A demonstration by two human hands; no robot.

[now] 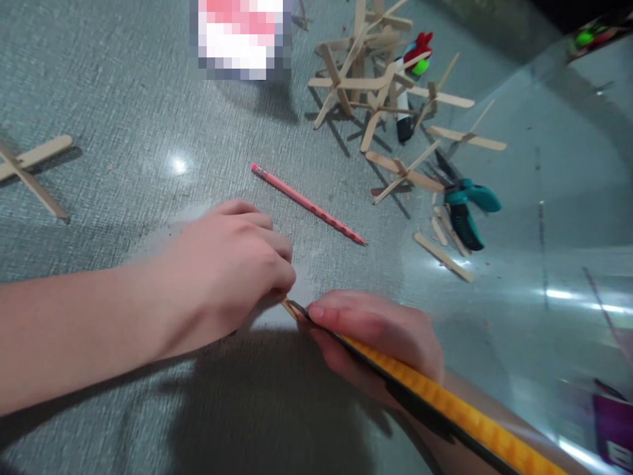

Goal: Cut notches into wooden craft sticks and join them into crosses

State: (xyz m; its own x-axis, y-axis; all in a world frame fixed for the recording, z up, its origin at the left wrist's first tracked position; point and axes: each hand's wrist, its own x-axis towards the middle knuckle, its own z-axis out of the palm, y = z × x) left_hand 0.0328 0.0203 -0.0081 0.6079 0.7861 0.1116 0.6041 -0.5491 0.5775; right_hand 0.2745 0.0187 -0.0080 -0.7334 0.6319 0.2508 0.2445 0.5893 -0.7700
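Note:
Low in the middle of the view, my left hand (pixel 242 254) is closed, its fingers curled down and pressed to the table. A short bit of a thin wooden stick (pixel 290 307) shows at its fingertips; the rest is hidden under the hand. My right hand (pixel 380 330) is wrapped round a long yellow-and-black tool (pixel 435 396) with a ribbed yellow side. The tool's thin dark front end touches or nearly touches the stick; its exact kind I cannot make out. Pale dust (pixel 190 212) lies round my left hand. Just beyond the hands rests a pink pencil (pixel 311 206).
Several crossed craft-stick pieces (pixel 361 84) stand clustered at the back right, around a white marker (pixel 404 112). Teal-handled pliers (pixel 462 198) lie beside stick scraps (pixel 442 257). Another stick cross (pixel 37 160) is at far left. A blurred-out object (pixel 240 39) stands at the back.

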